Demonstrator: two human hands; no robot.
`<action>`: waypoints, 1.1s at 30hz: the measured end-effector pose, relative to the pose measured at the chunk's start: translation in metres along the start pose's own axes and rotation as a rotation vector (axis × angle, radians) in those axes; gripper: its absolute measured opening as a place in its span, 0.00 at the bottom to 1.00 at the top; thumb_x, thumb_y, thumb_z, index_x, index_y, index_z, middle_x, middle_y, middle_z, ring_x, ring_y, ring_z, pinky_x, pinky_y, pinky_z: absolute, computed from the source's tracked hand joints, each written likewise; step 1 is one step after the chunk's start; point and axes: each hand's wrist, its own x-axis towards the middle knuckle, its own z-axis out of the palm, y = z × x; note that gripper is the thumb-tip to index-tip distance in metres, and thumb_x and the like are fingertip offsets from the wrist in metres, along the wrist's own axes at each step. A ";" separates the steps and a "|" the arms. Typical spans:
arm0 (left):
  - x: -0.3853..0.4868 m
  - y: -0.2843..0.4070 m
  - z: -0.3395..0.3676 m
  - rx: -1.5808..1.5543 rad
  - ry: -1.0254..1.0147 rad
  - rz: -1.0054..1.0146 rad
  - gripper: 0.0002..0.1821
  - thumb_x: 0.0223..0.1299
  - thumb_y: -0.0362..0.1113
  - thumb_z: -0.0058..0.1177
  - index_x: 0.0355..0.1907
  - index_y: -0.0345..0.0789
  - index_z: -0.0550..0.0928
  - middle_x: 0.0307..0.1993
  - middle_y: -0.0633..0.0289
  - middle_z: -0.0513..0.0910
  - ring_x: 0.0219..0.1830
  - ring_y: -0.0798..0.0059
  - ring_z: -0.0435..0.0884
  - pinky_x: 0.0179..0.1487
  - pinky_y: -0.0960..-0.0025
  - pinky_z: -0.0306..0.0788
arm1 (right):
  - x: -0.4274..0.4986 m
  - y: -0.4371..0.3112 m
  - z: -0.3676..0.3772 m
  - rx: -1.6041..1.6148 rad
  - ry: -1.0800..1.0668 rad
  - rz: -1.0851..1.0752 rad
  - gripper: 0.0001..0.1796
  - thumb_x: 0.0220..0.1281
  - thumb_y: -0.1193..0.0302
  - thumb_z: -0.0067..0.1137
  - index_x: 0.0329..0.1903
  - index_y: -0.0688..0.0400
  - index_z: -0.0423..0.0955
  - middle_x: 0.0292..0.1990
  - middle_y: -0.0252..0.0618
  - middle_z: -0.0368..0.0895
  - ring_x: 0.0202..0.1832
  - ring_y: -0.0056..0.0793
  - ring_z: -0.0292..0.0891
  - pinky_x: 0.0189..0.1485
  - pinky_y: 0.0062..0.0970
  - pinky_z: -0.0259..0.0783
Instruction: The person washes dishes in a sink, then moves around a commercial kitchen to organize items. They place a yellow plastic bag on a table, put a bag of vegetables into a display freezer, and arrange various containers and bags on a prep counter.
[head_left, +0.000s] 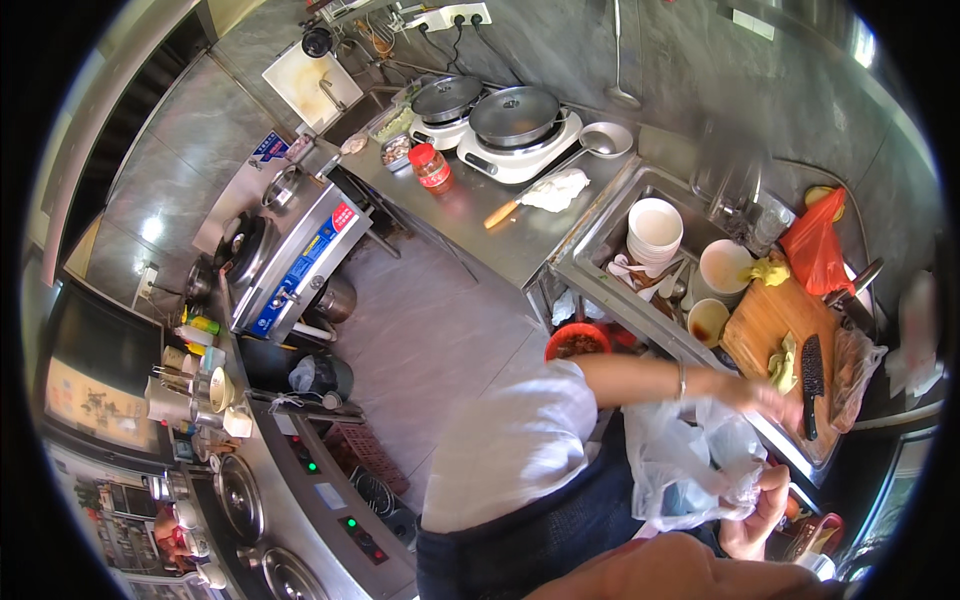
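My right hand (761, 510) grips the gathered end of a clear plastic bag (667, 472), which hangs in front of my dark apron (540, 495). Pale bluish contents show through the film. My left hand (769, 399), blurred by motion, reaches over the near edge of a wooden cutting board (754, 322). Whether its fingers hold anything is not clear. Just beyond those fingers lies a knife with a dark dimpled blade (812, 364). Pale green leaf pieces (783, 364) rest beside the knife. Another clear plastic bag (859, 375), with brownish contents, lies at the board's far side.
The steel sink (600, 244) holds stacked white bowls (655, 229) and spoons. A red plastic bag (819, 244) is behind the board. Two covered pans (514, 116) sit on white hotplates, with a red-lidded jar (430, 169) nearby. Below the sink stands a red bucket (577, 341).
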 end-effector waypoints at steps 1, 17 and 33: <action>0.001 -0.016 0.018 -0.195 -0.107 -0.064 0.21 0.71 0.35 0.42 0.64 0.31 0.69 0.61 0.56 0.73 0.66 0.69 0.64 0.72 0.64 0.50 | 0.002 -0.005 0.006 0.127 0.093 0.131 0.23 0.51 0.64 0.68 0.39 0.56 0.60 0.37 0.37 0.74 0.38 0.20 0.68 0.45 0.23 0.65; -0.051 -0.071 0.065 -0.168 -0.216 -0.444 0.24 0.40 0.45 0.72 0.34 0.28 0.82 0.34 0.54 0.83 0.38 0.67 0.79 0.44 0.64 0.70 | -0.035 0.105 -0.172 0.838 0.684 0.401 0.24 0.73 0.64 0.38 0.67 0.58 0.59 0.43 0.33 0.74 0.45 0.25 0.70 0.55 0.32 0.66; 0.111 0.041 -0.007 0.893 0.335 0.320 0.05 0.49 0.33 0.55 0.29 0.36 0.75 0.27 0.56 0.78 0.33 0.56 0.74 0.40 0.63 0.68 | -0.133 0.067 -0.050 1.005 0.957 0.247 0.16 0.56 0.69 0.60 0.48 0.54 0.75 0.49 0.42 0.78 0.54 0.41 0.73 0.53 0.56 0.71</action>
